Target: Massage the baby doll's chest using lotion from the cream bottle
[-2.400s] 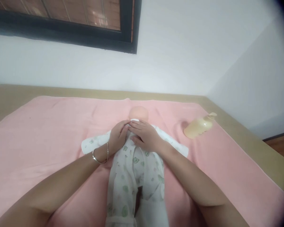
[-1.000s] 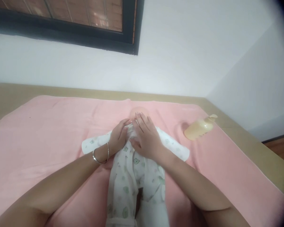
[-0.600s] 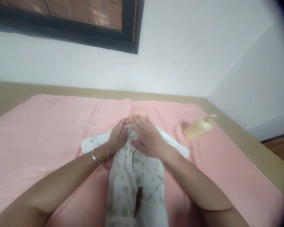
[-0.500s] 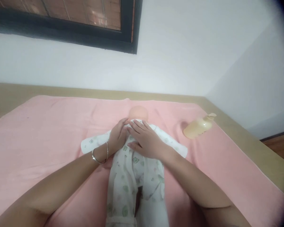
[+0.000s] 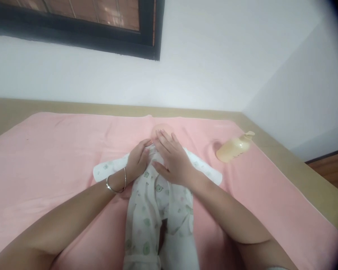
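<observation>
A baby doll point(image 5: 154, 210) in a white romper with green prints lies on its back on a pink towel point(image 5: 59, 157), head pointing away from me. My left hand point(image 5: 137, 161), with a bangle on the wrist, rests on the doll's chest with fingers curled toward the neckline. My right hand point(image 5: 171, 159) lies flat on the upper chest, fingers stretched out and apart, covering most of the doll's head. Neither hand visibly grips anything.
A pale yellow pump bottle point(image 5: 234, 148) lies on its side on the towel to the right. The towel covers a tan surface point(image 5: 304, 168) set into a corner of white walls. A dark-framed window point(image 5: 101, 33) hangs at the upper left.
My right hand slid back and forth over the doll's upper chest and neck and now reaches further up over the head. My left hand stayed in place.
</observation>
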Available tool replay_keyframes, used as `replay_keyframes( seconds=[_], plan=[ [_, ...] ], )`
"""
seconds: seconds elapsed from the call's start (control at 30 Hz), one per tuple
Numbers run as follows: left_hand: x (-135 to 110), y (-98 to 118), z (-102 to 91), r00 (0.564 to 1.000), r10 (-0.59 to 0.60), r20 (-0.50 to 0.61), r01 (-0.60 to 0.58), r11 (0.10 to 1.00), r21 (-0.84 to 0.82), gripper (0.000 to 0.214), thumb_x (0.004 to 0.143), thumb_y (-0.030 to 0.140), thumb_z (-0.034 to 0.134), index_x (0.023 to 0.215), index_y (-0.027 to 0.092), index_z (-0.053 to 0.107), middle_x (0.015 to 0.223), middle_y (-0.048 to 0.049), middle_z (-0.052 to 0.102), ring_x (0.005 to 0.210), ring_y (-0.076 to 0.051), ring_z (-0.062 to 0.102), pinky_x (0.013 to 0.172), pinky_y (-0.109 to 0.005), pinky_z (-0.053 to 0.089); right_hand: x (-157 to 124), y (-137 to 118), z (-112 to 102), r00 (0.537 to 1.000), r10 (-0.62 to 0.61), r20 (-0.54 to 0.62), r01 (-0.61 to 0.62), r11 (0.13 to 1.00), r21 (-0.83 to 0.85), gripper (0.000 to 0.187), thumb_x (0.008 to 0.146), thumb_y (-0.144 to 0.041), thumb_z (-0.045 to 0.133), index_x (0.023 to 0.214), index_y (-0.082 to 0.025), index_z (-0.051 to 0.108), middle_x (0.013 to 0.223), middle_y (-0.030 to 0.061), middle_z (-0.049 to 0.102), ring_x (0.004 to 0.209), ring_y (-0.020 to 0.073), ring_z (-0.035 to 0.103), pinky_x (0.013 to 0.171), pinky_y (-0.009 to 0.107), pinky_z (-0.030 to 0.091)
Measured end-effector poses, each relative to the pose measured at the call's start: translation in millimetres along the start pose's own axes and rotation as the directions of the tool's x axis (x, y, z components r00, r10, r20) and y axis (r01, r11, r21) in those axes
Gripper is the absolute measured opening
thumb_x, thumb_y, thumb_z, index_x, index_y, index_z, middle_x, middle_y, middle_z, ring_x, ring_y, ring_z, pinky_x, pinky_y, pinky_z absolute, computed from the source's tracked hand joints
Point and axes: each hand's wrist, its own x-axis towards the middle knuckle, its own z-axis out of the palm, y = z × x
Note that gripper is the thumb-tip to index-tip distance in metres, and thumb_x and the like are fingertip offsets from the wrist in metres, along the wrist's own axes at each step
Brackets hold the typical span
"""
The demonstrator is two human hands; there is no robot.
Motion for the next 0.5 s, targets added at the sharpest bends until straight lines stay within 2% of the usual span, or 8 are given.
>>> replay_keyframes(
  seconds=[0.1,0.17,0.3,0.43,0.5],
  plan=[
    [0.0,0.3,0.1,1.0,-0.03,-0.003,0.03,0.999,0.027,0.039,0.093,0.039,0.03,0.121,0.019,0.049,0.114,-0.0069,0.06,0.103,-0.019,0.056,0.092,-0.036,0.043,-3.0,0.1,-1.8,0.988,-0.038,0.148,0.038,0.999,0.007,0.058,0.092,-0.041,0.035,0.14,-0.011,0.03,0.147,0.0136,0.026,0.139,0.0246,0.013,0.112,0.048,0.015],
    [0.2,1.3,-0.5,0.999,-0.039,-0.001,0.039,0.998,0.043,0.04,0.093,0.039,0.029,0.12,0.019,0.05,0.114,-0.0069,0.061,0.103,-0.019,0.056,0.092,-0.036,0.043,-4.0,-0.9,-2.5,0.983,-0.038,0.178,0.037,0.999,0.007,0.057,0.092,-0.043,0.033,0.141,-0.013,0.03,0.148,0.0124,0.025,0.139,0.0247,0.013,0.111,0.048,0.016],
    [1.8,4.8,-2.9,0.998,-0.028,0.054,0.026,0.999,0.036,0.04,0.093,0.039,0.027,0.119,0.02,0.051,0.113,-0.0069,0.061,0.101,-0.02,0.056,0.091,-0.037,0.044,-2.0,-5.4,0.0,0.998,0.03,0.063,-0.028,0.999,-0.023,0.067,0.09,-0.048,0.036,0.143,-0.008,0.023,0.15,0.015,0.017,0.139,0.0271,0.005,0.111,0.051,0.013],
    [2.3,3.7,-2.7,0.998,-0.039,0.051,0.037,0.998,0.057,0.038,0.093,0.037,0.028,0.116,0.019,0.053,0.11,-0.0065,0.062,0.1,-0.019,0.056,0.092,-0.035,0.043,-0.7,-9.1,3.9,0.997,0.005,0.075,-0.003,1.0,-0.019,0.06,0.091,-0.045,0.035,0.139,-0.009,0.032,0.147,0.0139,0.027,0.139,0.0261,0.013,0.112,0.049,0.012],
    [1.8,1.9,-1.7,0.998,-0.026,0.061,0.023,0.998,0.053,0.037,0.093,0.035,0.029,0.112,0.019,0.055,0.109,-0.0067,0.062,0.1,-0.019,0.056,0.092,-0.035,0.043,-0.9,-10.1,3.0,1.0,0.025,0.006,-0.025,0.999,-0.027,0.058,0.091,-0.042,0.033,0.139,-0.009,0.032,0.148,0.0129,0.024,0.139,0.0256,0.01,0.112,0.05,0.011]
  ],
)
